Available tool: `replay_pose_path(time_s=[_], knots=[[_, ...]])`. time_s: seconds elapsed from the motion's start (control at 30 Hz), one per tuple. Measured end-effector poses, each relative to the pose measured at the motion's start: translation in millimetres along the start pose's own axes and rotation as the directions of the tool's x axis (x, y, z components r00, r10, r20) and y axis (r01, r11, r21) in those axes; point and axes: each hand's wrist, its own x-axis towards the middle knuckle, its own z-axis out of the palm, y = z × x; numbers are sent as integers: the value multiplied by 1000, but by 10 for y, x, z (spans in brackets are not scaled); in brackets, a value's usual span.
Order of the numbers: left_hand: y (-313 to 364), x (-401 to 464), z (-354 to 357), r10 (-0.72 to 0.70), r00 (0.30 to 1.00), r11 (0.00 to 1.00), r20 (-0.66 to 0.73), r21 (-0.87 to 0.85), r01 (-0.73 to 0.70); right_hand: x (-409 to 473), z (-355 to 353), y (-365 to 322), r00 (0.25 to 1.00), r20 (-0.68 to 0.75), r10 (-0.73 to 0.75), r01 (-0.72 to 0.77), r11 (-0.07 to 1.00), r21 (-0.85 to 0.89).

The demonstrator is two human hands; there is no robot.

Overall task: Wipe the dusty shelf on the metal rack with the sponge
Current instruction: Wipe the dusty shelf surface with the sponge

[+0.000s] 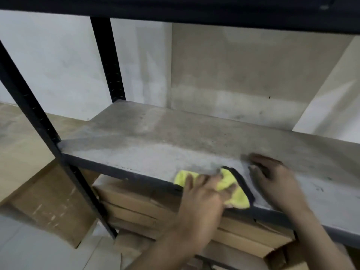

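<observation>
A grey shelf board on a black metal rack is coated in pale dust, thicker along its front part. A yellow sponge cloth with a dark edge lies at the shelf's front edge. My left hand presses down on it, fingers wrapped over the yellow fabric. My right hand rests flat on the shelf just to the right of the sponge, fingers spread and holding nothing; it is blurred.
Black rack uprights stand at the left front and left back. A dark upper shelf hangs overhead. Flat cardboard boxes are stacked below the shelf. A brown board leans against the back wall.
</observation>
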Motion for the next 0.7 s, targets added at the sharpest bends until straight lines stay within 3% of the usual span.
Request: replay_pose_path(time_s=[0.07, 0.13, 0.23, 0.3, 0.37, 0.43, 0.53, 0.6, 0.7], knots=[[32, 38, -23, 67, 998, 995, -17, -78, -68, -10, -55, -6, 996, -56, 67, -60, 992, 112], [-92, 144, -122, 52, 996, 982, -70, -177, -64, -53, -137, -76, 994, -80, 71, -40, 942, 334], [-304, 337, -232, 101, 988, 983, -115, -142, -117, -81, -172, -303, 978, 25, -206, 157, 815, 557], [-463, 392, -289, 51, 998, 989, 29, -139, -46, -60, -40, -390, 919, 103, -379, 301, 849, 435], [-728, 362, -363, -7, 985, 977, 175, -207, 43, -4, 69, -438, 925, 125, -358, 342, 930, 133], [-1015, 306, -474, -44, 992, 939, 118, -335, 82, 63, 78, -501, 933, 143, -329, 333, 943, -7], [-1369, 259, -566, -247, 967, 946, -71, -232, 224, 155, 118, -655, 861, 286, -421, 444, 896, -18], [-1506, 211, -518, -316, 947, 946, -60, -103, 309, 229, 196, -742, 788, 426, -445, 497, 868, -12], [-1621, 89, -366, -318, 948, 947, 4, -35, 318, 345, 246, -792, 785, 403, -471, 493, 868, 56]])
